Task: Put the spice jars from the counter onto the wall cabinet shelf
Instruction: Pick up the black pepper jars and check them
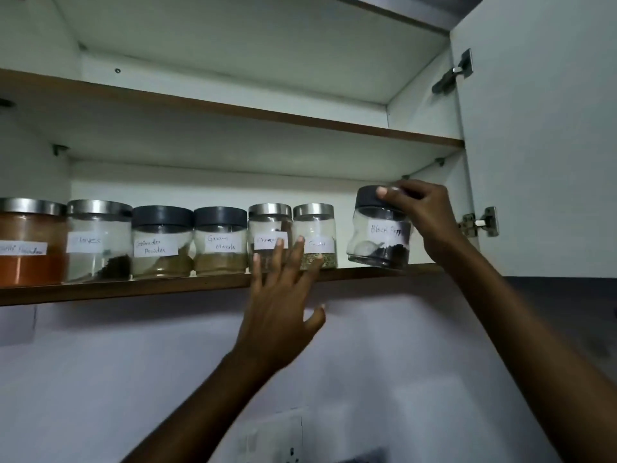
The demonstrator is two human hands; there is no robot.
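Light: we see a dim, grey-green scene, brightest on the cabinet interior (233,45) upper centre | Shadow: lower corners darken | Blur: left hand (283,295) smeared, jar labels (220,243) soft | Edges: shelf edge (133,289) bows, wide-angle.

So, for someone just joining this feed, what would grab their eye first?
The right hand grips the dark lid of the Black Pepper jar, which is tilted at the right end of the lower shelf. To its left stands a row of six labelled jars, with the left hand spread open in front of the two small steel-lidded ones. The cabinet door hangs open at far right.
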